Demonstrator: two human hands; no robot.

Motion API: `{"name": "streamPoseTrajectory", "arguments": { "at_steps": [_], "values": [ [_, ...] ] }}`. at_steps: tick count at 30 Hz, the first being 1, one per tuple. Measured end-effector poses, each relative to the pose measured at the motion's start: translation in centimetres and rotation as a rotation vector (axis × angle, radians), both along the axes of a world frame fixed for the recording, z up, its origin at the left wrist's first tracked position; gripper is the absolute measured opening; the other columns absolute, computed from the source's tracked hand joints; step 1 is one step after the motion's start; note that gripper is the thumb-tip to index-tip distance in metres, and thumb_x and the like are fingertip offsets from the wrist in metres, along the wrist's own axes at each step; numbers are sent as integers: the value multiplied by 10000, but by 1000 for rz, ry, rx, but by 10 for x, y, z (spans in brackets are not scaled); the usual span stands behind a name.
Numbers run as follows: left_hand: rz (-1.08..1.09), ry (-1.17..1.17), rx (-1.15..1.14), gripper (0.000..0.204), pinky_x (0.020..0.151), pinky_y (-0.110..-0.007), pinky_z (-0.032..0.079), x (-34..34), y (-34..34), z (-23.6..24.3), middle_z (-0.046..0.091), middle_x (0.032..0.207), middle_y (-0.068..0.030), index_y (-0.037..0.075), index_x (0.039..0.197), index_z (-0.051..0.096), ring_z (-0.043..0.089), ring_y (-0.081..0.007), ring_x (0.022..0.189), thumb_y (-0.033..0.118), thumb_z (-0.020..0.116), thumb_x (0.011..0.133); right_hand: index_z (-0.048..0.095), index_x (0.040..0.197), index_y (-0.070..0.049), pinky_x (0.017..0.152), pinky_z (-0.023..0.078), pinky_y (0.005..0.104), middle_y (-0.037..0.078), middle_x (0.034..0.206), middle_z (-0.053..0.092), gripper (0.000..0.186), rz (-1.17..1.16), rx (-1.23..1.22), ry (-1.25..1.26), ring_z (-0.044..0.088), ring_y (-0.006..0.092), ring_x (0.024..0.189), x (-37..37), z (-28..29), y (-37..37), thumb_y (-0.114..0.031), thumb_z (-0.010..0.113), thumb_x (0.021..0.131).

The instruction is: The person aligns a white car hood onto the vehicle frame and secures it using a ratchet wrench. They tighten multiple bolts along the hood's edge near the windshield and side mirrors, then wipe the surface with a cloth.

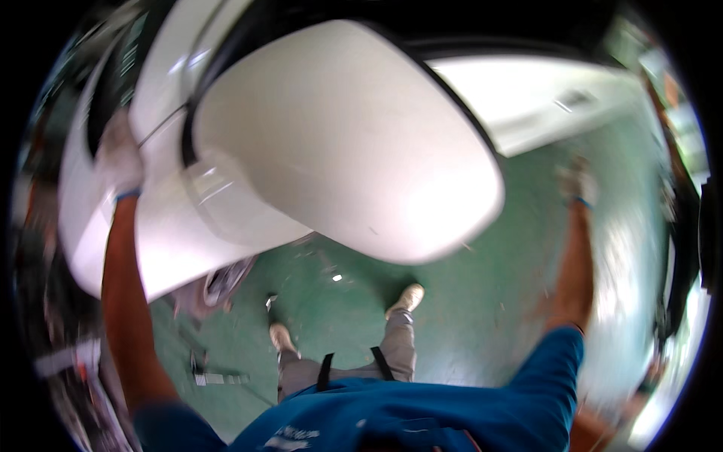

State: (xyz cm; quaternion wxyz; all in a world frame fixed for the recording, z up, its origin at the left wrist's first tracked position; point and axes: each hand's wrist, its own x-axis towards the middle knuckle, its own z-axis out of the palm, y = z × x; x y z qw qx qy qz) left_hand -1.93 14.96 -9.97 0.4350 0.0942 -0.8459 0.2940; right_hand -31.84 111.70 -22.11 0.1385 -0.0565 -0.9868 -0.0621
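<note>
A large white car side mirror fills the upper middle and hides part of the body behind it. On the left, my left hand, in a pale glove with a blue cuff, is at the white front body panel beside a dark gap. Motion blur hides how its fingers are set. My right hand, also gloved, is away from the car over the green floor, below the white car door. It too is smeared, and I see nothing clearly held in it.
Green floor lies under the car and my feet. Part of a wheel shows below the front panel. Small light scraps and a grey flat piece lie on the floor. Blurred equipment lines both sides.
</note>
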Motion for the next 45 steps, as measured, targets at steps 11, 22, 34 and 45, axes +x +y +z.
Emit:
{"name": "streamPoseTrajectory", "arguments": {
  "at_steps": [11,22,34,45],
  "values": [
    [77,91,658,482,756,-588,521,-25,32,15,702,862,-278,31,944,710,692,-491,887,415,457,1088,634,1422,-114,1138,465,491,198,1431,649,525,248,343,-228,575,405,1349,-296,23,-35,-221,587,910],
    [-46,76,423,406,789,-569,508,-26,26,9,708,930,-256,46,970,683,684,-472,922,342,438,1100,712,1303,-153,1008,569,469,144,1243,770,509,335,360,-354,731,368,1143,-299,44,-51,-305,781,823],
    [21,138,696,523,834,-586,514,-30,34,14,712,885,-256,45,859,680,691,-476,926,443,426,1086,773,1230,-130,987,554,476,128,1205,777,430,210,143,-344,727,348,1104,-111,57,46,-302,765,836],
    [35,86,680,499,852,-581,541,-26,31,15,735,915,-240,61,895,701,708,-464,924,433,424,1080,804,1163,-193,951,570,416,2,1128,811,313,-142,76,-309,752,225,1053,151,65,101,-246,758,858]
  ]
}}
